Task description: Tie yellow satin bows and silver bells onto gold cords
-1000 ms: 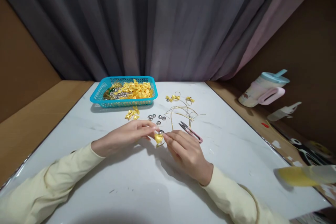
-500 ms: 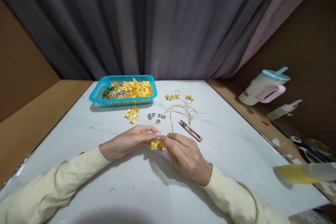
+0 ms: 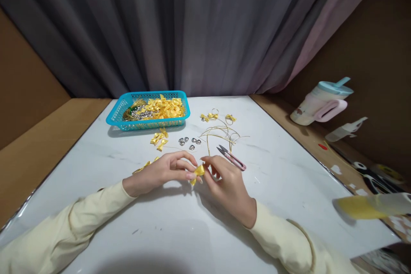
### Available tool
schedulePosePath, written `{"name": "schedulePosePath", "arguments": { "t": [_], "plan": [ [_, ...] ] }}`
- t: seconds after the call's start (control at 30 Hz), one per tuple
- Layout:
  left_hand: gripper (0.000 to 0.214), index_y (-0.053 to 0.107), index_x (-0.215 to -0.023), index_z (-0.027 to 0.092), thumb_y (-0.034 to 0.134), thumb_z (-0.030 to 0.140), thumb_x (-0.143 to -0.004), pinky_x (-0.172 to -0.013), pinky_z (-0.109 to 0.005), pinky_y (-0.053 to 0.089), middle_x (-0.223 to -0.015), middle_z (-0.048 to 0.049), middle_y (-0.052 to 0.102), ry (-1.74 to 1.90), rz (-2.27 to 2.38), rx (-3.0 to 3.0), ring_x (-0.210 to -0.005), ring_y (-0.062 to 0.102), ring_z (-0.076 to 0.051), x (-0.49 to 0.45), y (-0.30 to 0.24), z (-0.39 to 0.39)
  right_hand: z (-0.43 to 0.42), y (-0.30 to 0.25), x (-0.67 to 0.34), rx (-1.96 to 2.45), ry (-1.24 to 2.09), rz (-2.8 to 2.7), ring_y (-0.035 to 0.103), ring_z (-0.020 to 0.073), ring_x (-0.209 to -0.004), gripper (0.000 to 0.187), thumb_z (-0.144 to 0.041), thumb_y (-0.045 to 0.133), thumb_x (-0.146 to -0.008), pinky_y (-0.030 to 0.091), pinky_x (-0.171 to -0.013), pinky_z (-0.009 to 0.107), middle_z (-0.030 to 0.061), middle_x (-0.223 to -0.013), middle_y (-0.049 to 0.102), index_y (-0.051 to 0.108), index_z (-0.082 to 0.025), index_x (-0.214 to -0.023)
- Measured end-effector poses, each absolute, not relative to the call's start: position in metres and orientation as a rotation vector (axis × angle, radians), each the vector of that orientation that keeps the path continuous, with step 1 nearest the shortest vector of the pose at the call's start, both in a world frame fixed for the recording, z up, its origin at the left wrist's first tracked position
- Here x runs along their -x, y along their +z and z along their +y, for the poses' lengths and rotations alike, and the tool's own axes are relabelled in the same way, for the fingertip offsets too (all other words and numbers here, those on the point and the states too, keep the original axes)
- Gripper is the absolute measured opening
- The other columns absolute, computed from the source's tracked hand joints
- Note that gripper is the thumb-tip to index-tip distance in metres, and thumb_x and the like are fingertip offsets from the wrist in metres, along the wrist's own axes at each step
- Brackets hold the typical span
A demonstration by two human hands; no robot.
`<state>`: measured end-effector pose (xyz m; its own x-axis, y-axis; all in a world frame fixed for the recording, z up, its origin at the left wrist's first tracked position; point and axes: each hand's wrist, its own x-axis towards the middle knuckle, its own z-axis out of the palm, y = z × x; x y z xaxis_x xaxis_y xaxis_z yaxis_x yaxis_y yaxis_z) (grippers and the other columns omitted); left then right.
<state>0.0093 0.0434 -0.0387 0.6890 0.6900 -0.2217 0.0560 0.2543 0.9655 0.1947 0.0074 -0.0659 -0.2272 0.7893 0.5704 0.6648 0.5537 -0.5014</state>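
Note:
A small yellow ribbon bow [image 3: 199, 170] is between my two hands above the white tabletop. My left hand [image 3: 167, 171] pinches it between thumb and fingers from the left. My right hand [image 3: 226, 184] is curled, its thumb and fingertips at the bow's right end. No silver bead shows on the bow from this side. Behind my left hand lie more yellow pieces with gold cord [image 3: 145, 167], partly hidden. Several silver beads [image 3: 192, 147] rest beyond my fingers, with loose yellow bows [image 3: 162, 144] to their left.
A blue basket [image 3: 147, 125] with bows, beads and gold cord stands at the back left. Gold cords [image 3: 221, 130] and pink-handled thread snips [image 3: 234, 160] lie right of centre. On the right are a tumbler [image 3: 316, 100], a small clear bottle [image 3: 343, 132] and a yellow-filled bottle [image 3: 362, 207].
The bow has turned between my fingers, and its silver bead no longer shows. My right hand's fingers have lifted and spread slightly. The cord and yellow pieces behind my left hand have come into view.

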Motion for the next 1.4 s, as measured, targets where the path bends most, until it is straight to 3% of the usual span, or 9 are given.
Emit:
{"name": "schedulePosePath", "arguments": {
  "t": [0.27, 0.5, 0.6, 0.73, 0.97, 1.03, 1.17, 1.3, 1.4],
  "plan": [
    [0.025, 0.054, -0.093, 0.017, 0.067, 0.021, -0.072, -0.075, -0.03, 0.04, -0.083, -0.0057, 0.068, 0.519, 0.69, -1.028, -0.078, 0.059, -0.018, -0.009, -0.061, 0.047, 0.01, -0.065, -0.196, 1.38, 0.401, -1.923, 0.053, 0.0204, -0.067, 0.018, -0.011, 0.042, -0.077, 0.038, -0.057, 0.03, 0.0096, -0.072, 0.059, 0.06, -0.015, -0.077],
    [0.026, 0.056, -0.096, 0.018, 0.067, 0.02, -0.073, -0.072, -0.025, 0.039, -0.084, -0.0027, 0.064, 0.617, 0.734, -0.895, -0.078, 0.057, -0.014, -0.01, -0.072, 0.051, 0.015, -0.056, -0.196, 1.399, 1.159, -1.662, 0.053, 0.0119, -0.045, 0.018, -0.01, 0.039, -0.076, 0.045, -0.047, 0.024, 0.0009, -0.054, 0.058, 0.056, -0.016, -0.072],
    [0.026, 0.057, -0.097, 0.017, 0.066, 0.017, -0.073, -0.072, -0.024, 0.04, -0.089, -0.0047, 0.063, 0.649, 0.727, -0.88, -0.08, 0.057, -0.014, -0.01, -0.075, 0.054, 0.017, -0.05, -0.199, 1.332, 1.365, -1.517, 0.055, 0.0116, -0.047, 0.014, -0.013, 0.04, -0.076, 0.048, -0.048, 0.025, 0.0016, -0.058, 0.059, 0.054, -0.015, -0.076],
    [0.024, 0.058, -0.097, 0.016, 0.064, 0.014, -0.074, -0.072, -0.024, 0.041, -0.096, -0.0073, 0.063, 0.659, 0.698, -0.879, -0.084, 0.058, -0.015, -0.01, -0.075, 0.055, 0.023, -0.039, -0.206, 1.269, 1.429, -1.428, 0.053, 0.0096, -0.051, 0.012, -0.014, 0.043, -0.075, 0.05, -0.055, 0.025, 0.0008, -0.062, 0.057, 0.055, -0.015, -0.074],
    [0.021, 0.061, -0.098, 0.015, 0.059, 0.012, -0.077, -0.086, -0.03, 0.037, -0.12, -0.0133, 0.056, 0.671, 0.533, -0.835, -0.117, 0.049, -0.024, -0.009, -0.07, 0.053, 0.074, -0.003, -0.22, 1.4, 1.236, -1.579, 0.051, 0.0077, -0.052, 0.01, -0.01, 0.049, -0.079, 0.047, -0.056, 0.024, 0.0001, -0.066, 0.057, 0.056, -0.012, -0.072],
    [0.021, 0.062, -0.096, 0.013, 0.06, 0.01, -0.075, -0.085, -0.028, 0.038, -0.117, -0.0138, 0.059, 0.652, 0.526, -0.854, -0.112, 0.052, -0.023, -0.008, -0.073, 0.054, 0.1, 0.006, -0.221, 1.495, 1.169, -1.678, 0.053, 0.009, -0.055, 0.008, -0.014, 0.054, -0.081, 0.048, -0.057, 0.026, 0.0021, -0.069, 0.059, 0.059, -0.01, -0.077],
    [0.019, 0.064, -0.088, 0.01, 0.061, 0.009, -0.07, -0.073, -0.025, 0.04, -0.096, -0.0123, 0.066, 0.594, 0.518, -0.893, -0.087, 0.06, -0.017, -0.007, -0.08, 0.056, 0.156, 0.011, -0.216, 1.672, 1.06, -1.85, 0.058, 0.0186, -0.093, 0.03, -0.03, 0.052, -0.088, 0.05, -0.078, 0.038, 0.0086, -0.111, 0.056, 0.053, -0.014, -0.113],
    [0.01, 0.062, -0.066, 0.009, 0.055, 0.004, -0.061, -0.06, -0.023, 0.039, -0.069, -0.0073, 0.066, 0.565, 0.49, -0.94, -0.063, 0.057, -0.012, -0.006, -0.083, 0.056, 0.195, 0.004, -0.202, 1.729, 0.935, -2.034, 0.058, 0.0195, -0.096, 0.031, -0.03, 0.052, -0.088, 0.049, -0.08, 0.039, 0.0088, -0.114, 0.055, 0.052, -0.014, -0.115],
    [0.011, 0.054, -0.049, 0.011, 0.049, 0.004, -0.056, -0.048, -0.023, 0.032, -0.043, -0.0016, 0.054, 0.506, 0.441, -0.989, -0.044, 0.048, -0.01, -0.005, -0.082, 0.055, 0.198, -0.003, -0.192, 1.711, 0.803, -2.207, 0.057, 0.0193, -0.096, 0.03, -0.03, 0.051, -0.088, 0.049, -0.08, 0.039, 0.0083, -0.114, 0.055, 0.053, -0.015, -0.114]
  ]
}}
